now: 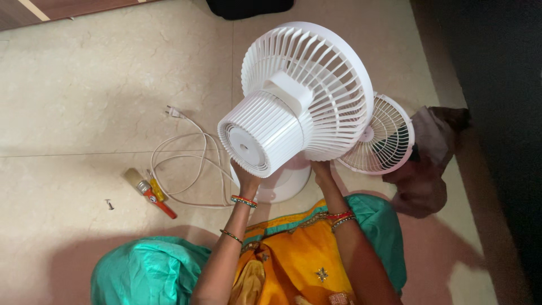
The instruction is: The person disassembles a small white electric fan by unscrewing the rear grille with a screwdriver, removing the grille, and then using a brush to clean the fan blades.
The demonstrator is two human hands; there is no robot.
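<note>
While both hands' grip clamps white fan [293, 101], beige tile floor [84, 85] below.

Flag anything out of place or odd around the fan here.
The front grille lies detached on the floor behind the white fan that both hands hold up. One loose screw sits apart, left of the screwdrivers.

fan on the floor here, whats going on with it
A person sitting on the tiled floor holds up a white table fan, rear motor housing toward the camera. The left hand and right hand support it from below. A detached front grille lies beside it to the right, next to a brownish cloth. The fan's white power cord lies unplugged, with screwdrivers and a loose screw nearby.
</note>
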